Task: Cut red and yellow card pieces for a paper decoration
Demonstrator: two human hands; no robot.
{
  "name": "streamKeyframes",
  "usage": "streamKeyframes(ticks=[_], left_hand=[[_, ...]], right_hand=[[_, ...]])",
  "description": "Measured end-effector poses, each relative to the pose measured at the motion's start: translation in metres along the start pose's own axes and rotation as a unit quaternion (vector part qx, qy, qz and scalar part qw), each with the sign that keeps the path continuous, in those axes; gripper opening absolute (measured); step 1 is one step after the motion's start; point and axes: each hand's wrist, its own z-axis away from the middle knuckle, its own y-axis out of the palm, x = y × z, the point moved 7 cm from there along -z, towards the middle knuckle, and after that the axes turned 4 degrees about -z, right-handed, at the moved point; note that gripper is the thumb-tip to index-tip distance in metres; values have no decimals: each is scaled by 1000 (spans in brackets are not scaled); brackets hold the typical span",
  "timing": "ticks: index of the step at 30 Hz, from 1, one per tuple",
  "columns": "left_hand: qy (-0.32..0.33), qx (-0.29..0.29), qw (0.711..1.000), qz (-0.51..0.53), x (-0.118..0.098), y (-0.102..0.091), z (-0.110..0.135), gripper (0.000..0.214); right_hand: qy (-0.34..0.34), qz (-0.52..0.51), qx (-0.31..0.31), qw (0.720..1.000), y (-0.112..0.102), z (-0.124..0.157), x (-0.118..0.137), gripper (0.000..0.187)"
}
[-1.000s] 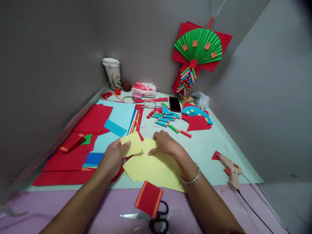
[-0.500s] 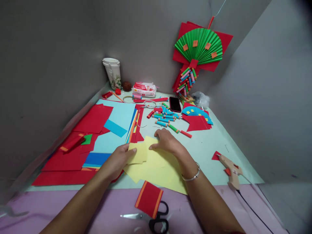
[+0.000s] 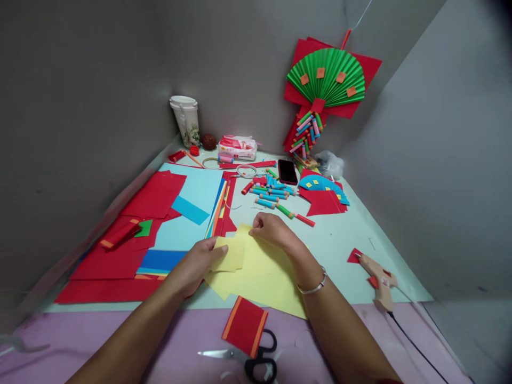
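My left hand [image 3: 200,264] grips some small yellow paper pieces [image 3: 232,256], thumb on top, over the larger yellow paper sheets [image 3: 276,282] on the table. Just to the right, my right hand [image 3: 274,230] is closed above the far edge of those sheets. Its fingertips are pressed together, and whatever they hold, if anything, is too small to make out. Nearer to me lies a red paper piece [image 3: 245,326] with orange edges, partly covering a pair of scissors [image 3: 262,368] with black handles.
Red card sheets [image 3: 154,194] and a light blue sheet [image 3: 192,181] lie left. Small rolled paper tubes [image 3: 276,194], a phone [image 3: 287,172] and a blue fan [image 3: 320,184] are farther back. A corded glue gun [image 3: 382,280] rests right. A green paper fan [image 3: 332,74] hangs behind.
My right hand's fingers have closed together from a spread pose, staying near the far edge of the yellow sheets. My left hand has shifted slightly right with the yellow pieces.
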Motion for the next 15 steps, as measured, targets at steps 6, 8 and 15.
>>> streamKeyframes(ticks=[6, 8, 15], left_hand=[[-3, 1, 1000, -3, -1, 1, 0, 41], [-5, 5, 1000, -2, -1, 1, 0, 43], [-3, -7, 1000, 17, 5, -3, -4, 45]], right_hand=[[-18, -43, -17, 999, -2, -4, -3, 4], [-23, -56, -25, 998, -2, -5, -4, 3], [-47, -95, -100, 989, -33, -3, -2, 7]])
